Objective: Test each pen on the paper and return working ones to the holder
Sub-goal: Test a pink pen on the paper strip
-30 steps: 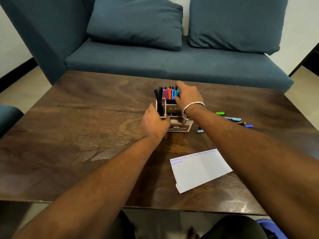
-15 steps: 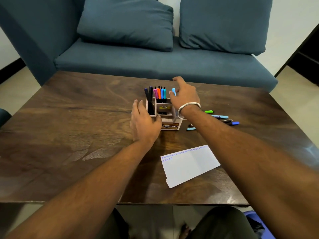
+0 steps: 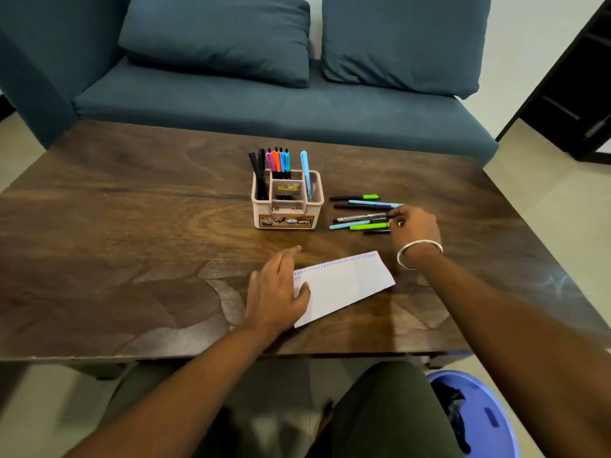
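A pink pen holder (image 3: 287, 211) stands at the middle of the wooden table (image 3: 132, 226). It holds several coloured pens (image 3: 277, 161) and a light blue pen (image 3: 305, 173) in its right slot. Several loose pens (image 3: 360, 219) lie in a row just right of the holder. My right hand (image 3: 416, 226) sits at their right ends with curled fingertips touching them; whether it grips one is hidden. A white paper (image 3: 344, 285) with small marks along its top edge lies nearer to me. My left hand (image 3: 274, 292) rests flat at its left edge, thumb on the sheet.
A blue sofa (image 3: 264, 104) with two cushions runs along the table's far side. A purple bin (image 3: 479, 418) stands on the floor by my right knee. A dark doorway (image 3: 575, 94) is at the far right.
My right hand left the holder, with the light blue pen now standing in it, and moved right to the loose pens. My left hand let go of the holder and came back onto the paper.
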